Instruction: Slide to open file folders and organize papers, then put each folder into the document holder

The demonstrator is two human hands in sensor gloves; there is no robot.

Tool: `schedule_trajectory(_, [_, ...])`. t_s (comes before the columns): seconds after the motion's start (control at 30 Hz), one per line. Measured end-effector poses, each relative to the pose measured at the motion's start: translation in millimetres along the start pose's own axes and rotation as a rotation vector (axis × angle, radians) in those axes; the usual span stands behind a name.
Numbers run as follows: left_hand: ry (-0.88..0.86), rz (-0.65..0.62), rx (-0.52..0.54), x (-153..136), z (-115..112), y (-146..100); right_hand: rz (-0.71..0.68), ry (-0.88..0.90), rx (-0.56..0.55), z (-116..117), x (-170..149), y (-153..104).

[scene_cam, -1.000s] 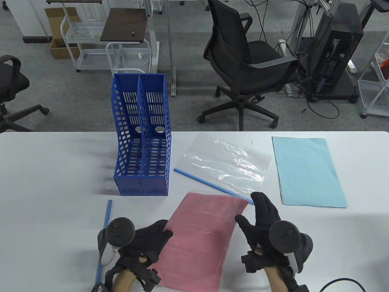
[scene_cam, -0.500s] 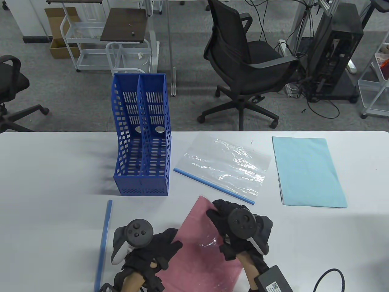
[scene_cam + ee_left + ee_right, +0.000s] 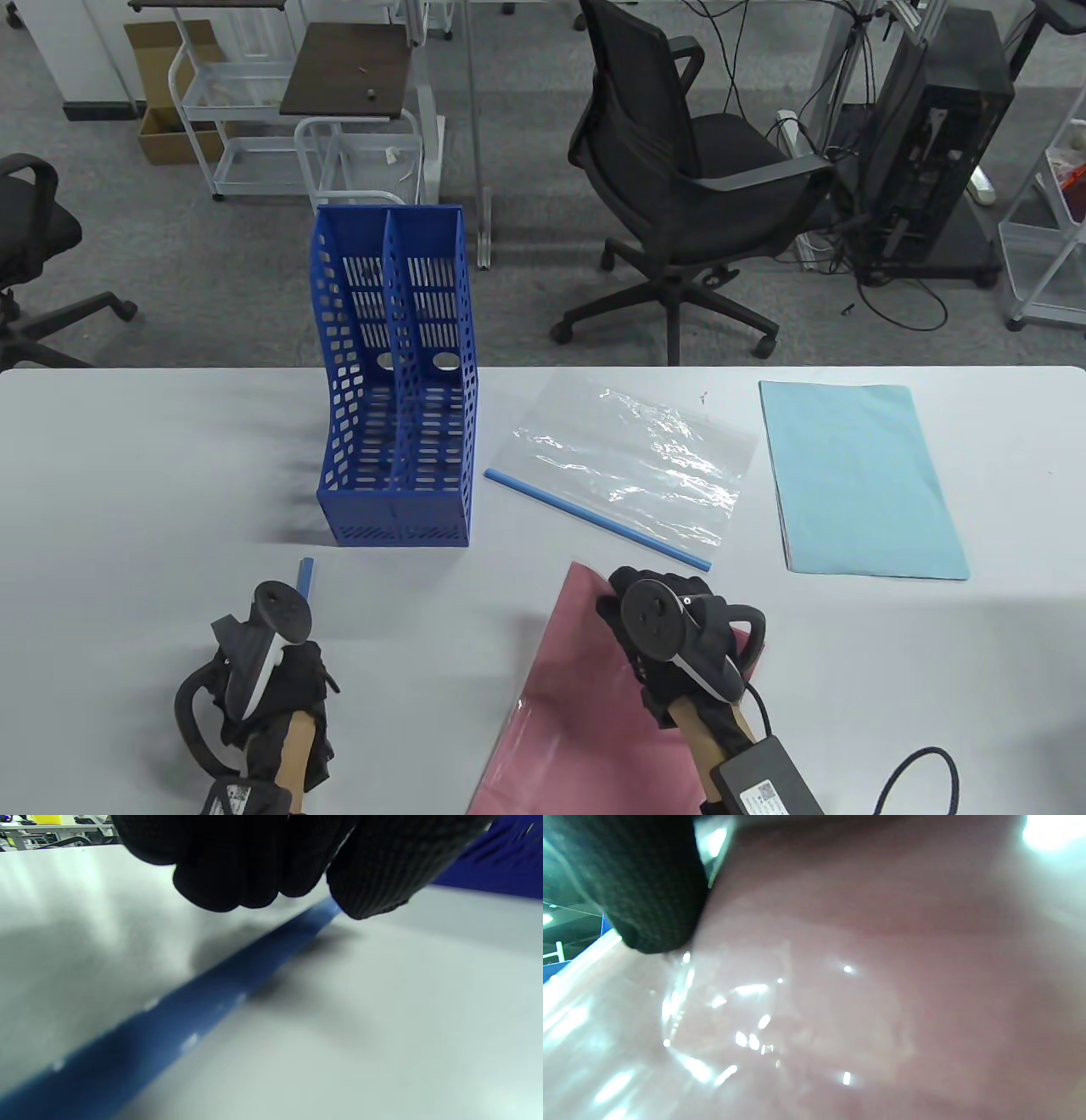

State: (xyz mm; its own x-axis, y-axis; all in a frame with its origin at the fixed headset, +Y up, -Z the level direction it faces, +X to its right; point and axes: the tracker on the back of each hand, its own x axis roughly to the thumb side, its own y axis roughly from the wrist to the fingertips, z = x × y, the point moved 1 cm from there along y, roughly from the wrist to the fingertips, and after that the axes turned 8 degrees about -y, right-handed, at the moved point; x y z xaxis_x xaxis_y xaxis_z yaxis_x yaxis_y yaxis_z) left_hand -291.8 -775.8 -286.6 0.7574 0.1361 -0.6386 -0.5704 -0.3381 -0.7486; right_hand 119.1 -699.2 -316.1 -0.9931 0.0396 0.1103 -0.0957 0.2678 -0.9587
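With pink paper in 1 folder [image 3: 577,696] under the right hand [image 3: 670,637] (grip unclear), the left hand [image 3: 271,679] pinches its loose bar [image 3: 178,1018]; 2 holder [image 3: 399,373] slots are empty, the second folder [image 3: 632,463] and blue paper [image 3: 861,480] untouched.

A blue holder [image 3: 397,424] with two perforated compartments stood upright near the table's far edge, left of centre, both compartments holding nothing. Just to its right lay a clear folder [image 3: 632,463], flat and skewed, its blue slide bar [image 3: 594,519] clipped along the near edge. A stack of light-blue paper [image 3: 861,480] lay flat towards the right edge, well apart from the holder. A pink sheet inside a clear folder [image 3: 577,705] lay angled at the near edge, right of centre. A loose blue slide bar [image 3: 178,1014] lay on the table near the left of the near edge.
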Motion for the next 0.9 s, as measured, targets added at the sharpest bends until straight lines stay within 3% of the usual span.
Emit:
schedule_trajectory(0.2, [0.145, 0.018, 0.068, 19.4, -6.3, 0.8, -0.007, 0.002, 0.007, 1.9, -0.8, -0.4])
schedule_trajectory(0.33, [0.086, -0.013, 0.040, 18.6, -5.0, -3.6, -0.043, 0.059, 0.018, -1.7, -0.6, -0.2])
schedule_trajectory(0.5, [-0.346, -0.291, -0.160, 28.3, 14.0, -30.6, -0.099, 0.074, -0.010, -6.8, 5.5, -2.2])
schedule_trajectory(0.57, [-0.609, -0.553, -0.208, 48.8, 28.5, -45.1, -0.137, 0.090, -0.007, -9.2, 11.3, -3.9])
schedule_trajectory(0.6, [-0.708, -0.610, -0.238, 58.0, 34.4, -51.4, -0.164, 0.097, -0.005, -10.0, 14.3, -4.9])
schedule_trajectory(0.7, [-0.916, -0.797, -0.230, 84.2, 52.0, -59.5, -0.245, 0.103, 0.013, -12.0, 24.3, -7.6])
schedule_trajectory(0.9, [-1.280, -0.777, -0.147, 84.5, 56.5, -52.2, -0.333, 0.153, 0.058, -14.3, 33.1, -11.0])
